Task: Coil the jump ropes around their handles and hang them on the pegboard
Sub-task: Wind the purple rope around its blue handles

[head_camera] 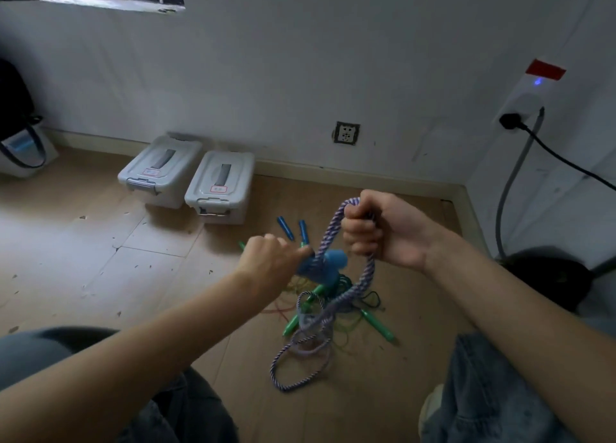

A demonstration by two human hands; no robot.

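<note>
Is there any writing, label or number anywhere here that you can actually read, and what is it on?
No text here can be read.
Left storage box: red-framed label on the lid, too blurred to read.
Right storage box: red-framed label on the lid, too blurred to read.
Red tape on the wall: no writing visible.

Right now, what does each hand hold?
Left hand: grips the blue handles.
Right hand: grips the purple rope.
</note>
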